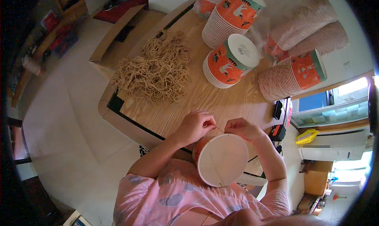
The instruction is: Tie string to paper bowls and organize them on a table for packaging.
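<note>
A paper bucket (pixel 225 162) with a white inside and an orange printed outer wall rests against my front at the table's near edge, its mouth turned up toward me. A thin tan cord (pixel 212 157) hangs across that mouth and reaches the far rim. My left hand (pixel 197 125) pinches a piece of the cord just beyond the rim, fingers closed. Close by on the right, my right hand (pixel 241 129) is also closed at the rim, with the cord running to its fingertips. Whether its fingers grip the bucket's edge too is hidden.
A tangled heap of tan cords (pixel 158 70) lies on the wooden table (pixel 193 101) at the left. Upside-down bucket stacks (pixel 223 66) stand beyond my hands; another stack (pixel 292 76) lies tilted at right, near plastic-wrapped stacks (pixel 308 24). A cardboard box (pixel 114 40) adjoins the table.
</note>
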